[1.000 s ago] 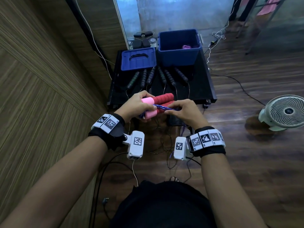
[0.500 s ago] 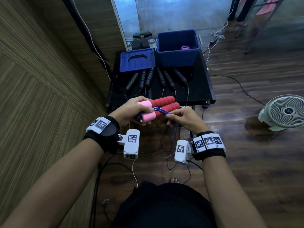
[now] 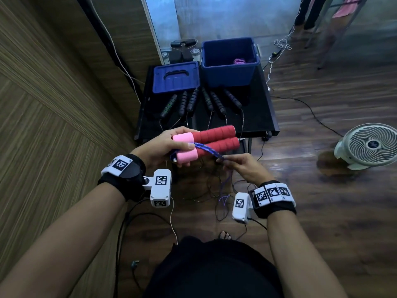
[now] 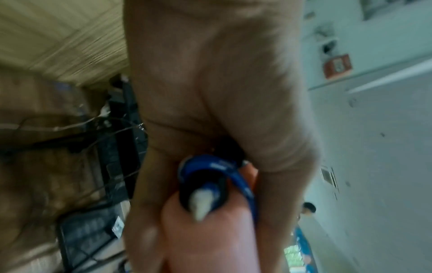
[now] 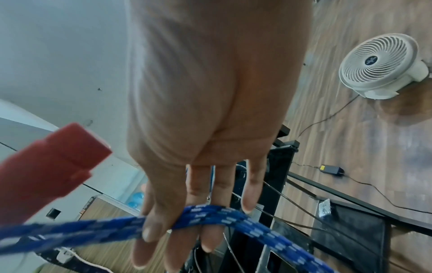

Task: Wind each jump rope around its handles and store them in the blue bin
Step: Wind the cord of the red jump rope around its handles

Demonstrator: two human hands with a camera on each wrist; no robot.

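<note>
Red and pink foam: the two jump-rope handles lie side by side in the left hand, pink ends toward the wrist, red lengths pointing right.
Blue braided rope: it leaves the pink ends, passes under the left thumb and runs to the right hand, then hangs toward the floor.
Left grip: fingers and thumb curled tight round both handles.
Right grip: the fingertips pinch the rope, the other fingers only loosely bent.
Left wrist view only: the rope loops round a white tip at the end of a pink handle; much is blurred.
Right wrist view only: the rope crosses the fingers in doubled strands, a red handle end close at left.
Head view only: the blue bin stands open at the back of the black table with a pink bundle inside.
Lid: lying just left of the bin.
Dark handles: six in a row on the table before bin and lid.
Fan: white, on the wood floor at right.
</note>
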